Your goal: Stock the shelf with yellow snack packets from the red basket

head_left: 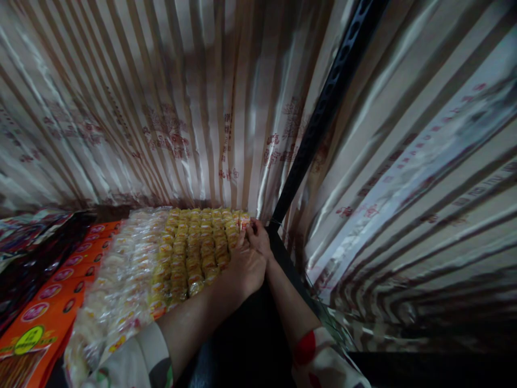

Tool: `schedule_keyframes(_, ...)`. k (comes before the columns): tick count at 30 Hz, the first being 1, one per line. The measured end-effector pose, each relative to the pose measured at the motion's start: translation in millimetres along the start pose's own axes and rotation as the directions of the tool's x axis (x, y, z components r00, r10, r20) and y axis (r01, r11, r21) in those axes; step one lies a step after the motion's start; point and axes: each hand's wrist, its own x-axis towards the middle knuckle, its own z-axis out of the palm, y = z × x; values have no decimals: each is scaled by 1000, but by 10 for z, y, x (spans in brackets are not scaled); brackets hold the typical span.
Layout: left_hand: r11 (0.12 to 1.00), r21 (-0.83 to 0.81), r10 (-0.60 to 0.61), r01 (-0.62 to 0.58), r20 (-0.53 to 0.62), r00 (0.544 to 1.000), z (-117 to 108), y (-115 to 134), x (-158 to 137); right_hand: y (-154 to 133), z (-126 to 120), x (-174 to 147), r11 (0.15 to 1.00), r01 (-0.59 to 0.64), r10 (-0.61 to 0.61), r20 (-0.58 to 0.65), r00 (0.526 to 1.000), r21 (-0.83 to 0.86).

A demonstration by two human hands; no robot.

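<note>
Two-handed grip (251, 265) at small, glossy, plastic-wrapped packet (244, 220)

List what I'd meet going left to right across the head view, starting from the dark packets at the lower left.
Dark packets → orange packets → clear-wrapped pale packs → yellow packs → right hand → black slotted post.

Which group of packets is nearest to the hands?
The yellow packets: left hand and right hand are at their far right corner; clear packets and orange packets lie farther left.
</note>
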Motion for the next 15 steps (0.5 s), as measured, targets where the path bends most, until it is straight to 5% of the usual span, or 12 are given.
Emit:
schedule_keyframes(10,1000,-6,11,-10,59,998,-139,41,-86,-44,-10,-93,997,59,-53,-117,992,47)
schedule_keyframes(15,1000,-17,-12,14,77,997,-185,68,-118,-22,12,-136,994,73,-69,-41,997,83)
